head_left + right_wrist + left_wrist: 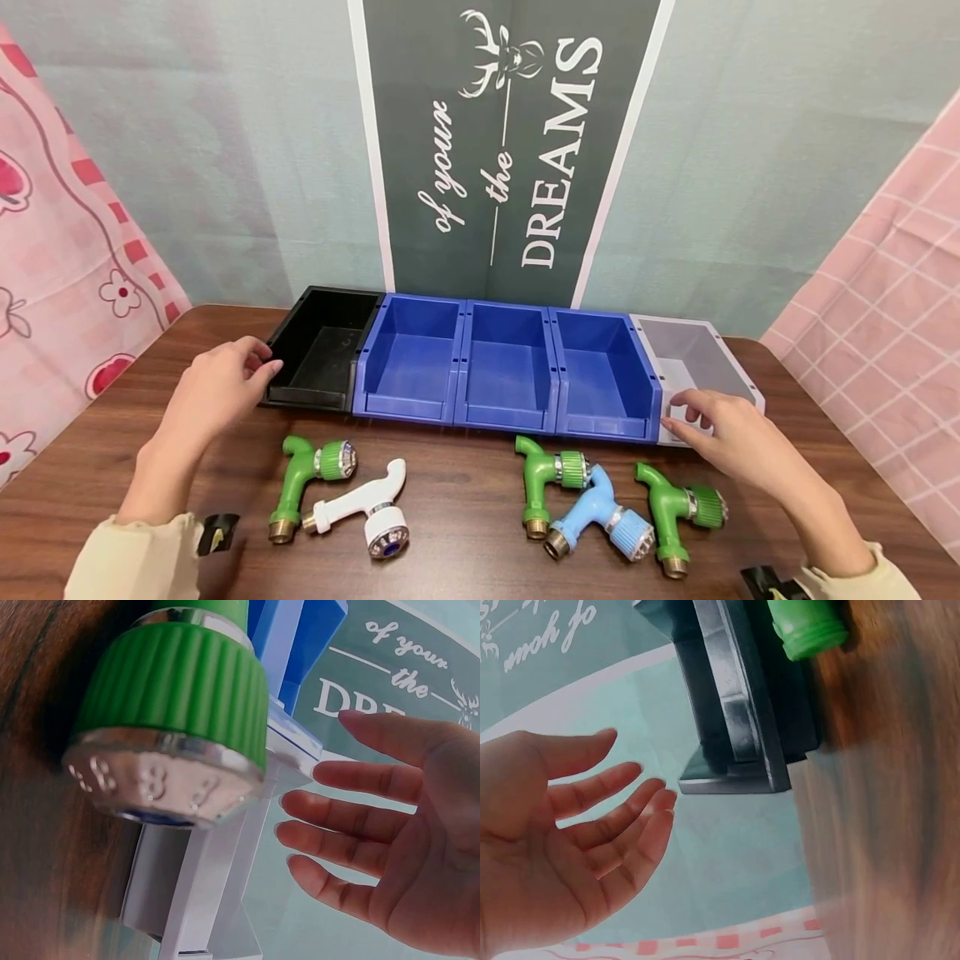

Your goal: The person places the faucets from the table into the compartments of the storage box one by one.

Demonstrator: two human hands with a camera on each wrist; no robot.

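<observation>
My left hand (225,379) hovers by the front left corner of the black bin (318,396), its fingers loosely bent around nothing. In the left wrist view the fingertips stand apart from that bin. My right hand (723,429) is over the front of the grey-white bin (738,362), relaxed, holding nothing. Nearest to it lies a green tap (667,512) with a ribbed knob. Left of that are a light blue tap (592,508) and another green tap (534,483). A third green tap (296,483) and a white tap (363,500) lie in front of the black bin.
Three blue bins (408,408) stand joined between the black and grey-white ones, forming one row on the brown wooden table (450,567). A printed cloth (300,167) hangs behind. Pink cloths (60,250) hang at both sides.
</observation>
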